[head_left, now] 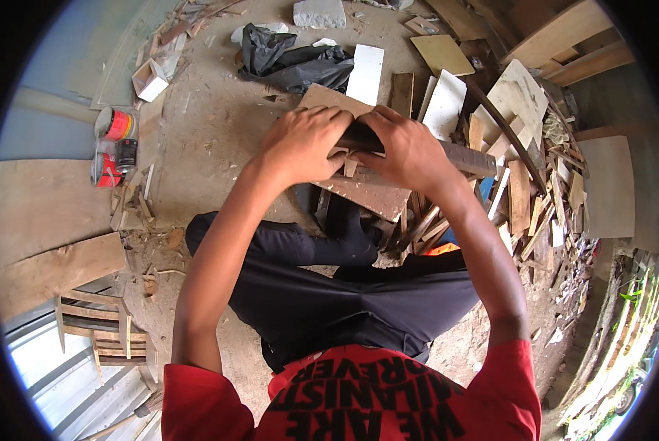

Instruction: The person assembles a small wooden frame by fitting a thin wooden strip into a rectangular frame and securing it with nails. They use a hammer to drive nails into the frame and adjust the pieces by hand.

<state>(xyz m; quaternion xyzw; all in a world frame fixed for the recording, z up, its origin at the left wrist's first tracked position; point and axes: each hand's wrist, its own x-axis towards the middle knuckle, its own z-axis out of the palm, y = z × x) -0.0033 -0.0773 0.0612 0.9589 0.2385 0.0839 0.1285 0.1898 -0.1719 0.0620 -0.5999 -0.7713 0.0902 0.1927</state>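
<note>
In front of my crossed legs, a brown speckled board [370, 197] lies low on the floor side, partly covered by my hands and arms. My left hand [303, 141] is closed, with curled fingers on the left end of a dark bar [359, 137]. From the other side my right hand [404, 147] wraps round the same bar, its thumb toward my left hand. A small pale wood piece [350, 167] shows beneath the bar, between the thumbs. A dark wooden beam [470, 159] sticks out past my right wrist; whether it joins the bar is hidden.
Scrap wood [520, 195] is heaped along the right. Beyond the board lie a black plastic bag [292, 62], a white panel [365, 73] and a pale block [320, 13]. Red cans [107, 169] stand at left, near a small white box [150, 79] and a slatted wooden frame [101, 323].
</note>
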